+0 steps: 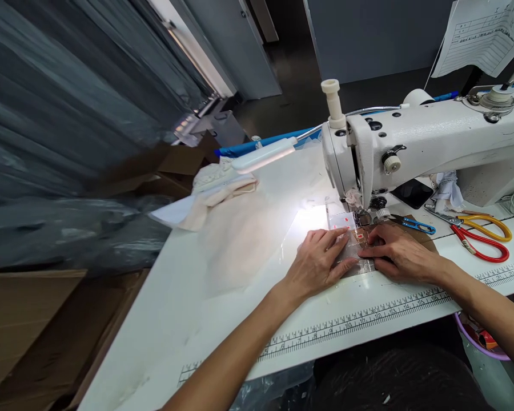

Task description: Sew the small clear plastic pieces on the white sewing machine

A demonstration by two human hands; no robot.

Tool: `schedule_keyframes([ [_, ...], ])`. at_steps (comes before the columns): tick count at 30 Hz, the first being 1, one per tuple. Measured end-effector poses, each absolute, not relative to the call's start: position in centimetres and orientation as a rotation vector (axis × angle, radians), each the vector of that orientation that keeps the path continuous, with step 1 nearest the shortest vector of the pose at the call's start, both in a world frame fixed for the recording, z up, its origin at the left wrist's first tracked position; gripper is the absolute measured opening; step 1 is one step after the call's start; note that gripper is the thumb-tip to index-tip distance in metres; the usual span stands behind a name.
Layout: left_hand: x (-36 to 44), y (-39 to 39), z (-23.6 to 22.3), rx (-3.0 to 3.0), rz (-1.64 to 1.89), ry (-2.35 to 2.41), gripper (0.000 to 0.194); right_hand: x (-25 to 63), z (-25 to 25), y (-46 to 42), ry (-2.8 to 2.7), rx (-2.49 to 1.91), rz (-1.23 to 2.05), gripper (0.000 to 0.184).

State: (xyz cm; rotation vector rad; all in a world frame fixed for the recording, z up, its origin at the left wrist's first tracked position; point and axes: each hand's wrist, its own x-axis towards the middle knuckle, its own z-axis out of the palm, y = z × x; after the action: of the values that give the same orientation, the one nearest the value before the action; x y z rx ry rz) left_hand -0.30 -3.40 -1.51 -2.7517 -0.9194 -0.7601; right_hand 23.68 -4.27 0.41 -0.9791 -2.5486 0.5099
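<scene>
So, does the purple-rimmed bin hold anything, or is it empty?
The bin holds something: an orange thing shows inside. How full, I cannot tell.

Worktop (pixel 154 319): free passage along left edge, toward front. Lamp (pixel 263 155) juts in over far edge. Right side: sewing machine (pixel 424 137) blocks; scissors (pixel 458 221) and snips (pixel 417 225) lie before it.

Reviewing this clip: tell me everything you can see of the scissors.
The scissors lie on the table, to the right of the right hand. One handle loop is red, with a pale, marked patch; the other is yellow. The blades look like grey metal and point left and away from the person. No hand touches them. Whether the blades are fully closed is hard to tell.
</scene>
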Motion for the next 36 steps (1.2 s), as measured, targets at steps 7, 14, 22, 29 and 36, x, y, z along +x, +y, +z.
schedule_keyframes([
  [7, 0.1, -2.7, -0.7, -2.805, -0.496, -1.007, 0.039, 23.7, 0.1, -4.3, -2.491, -1.018, 0.567, 0.037],
  [14, 0.4, -1.7, -0.2, -2.84, -0.416, -0.996, 0.04, 23.4, -0.4, -4.2, -2.438, -1.054, 0.53, 0.037],
  [22, 0.3, -0.4, -0.8, -2.865, -0.497, -1.022, 0.042, 22.8, -0.7, -3.7, -2.417, -1.165, 0.455, 0.036],
  [29, 0.1, -0.6, -1.4, -2.886, -0.674, -1.085, 0.039, 22.9, -0.7, -3.8, -2.4, -1.176, 0.483, 0.036],
  [36, 0.0, -0.4, -1.5, -2.93, -0.642, -1.083, 0.041, 22.9, -1.1, -3.8, -2.389, -1.134, 0.391, 0.035],
])
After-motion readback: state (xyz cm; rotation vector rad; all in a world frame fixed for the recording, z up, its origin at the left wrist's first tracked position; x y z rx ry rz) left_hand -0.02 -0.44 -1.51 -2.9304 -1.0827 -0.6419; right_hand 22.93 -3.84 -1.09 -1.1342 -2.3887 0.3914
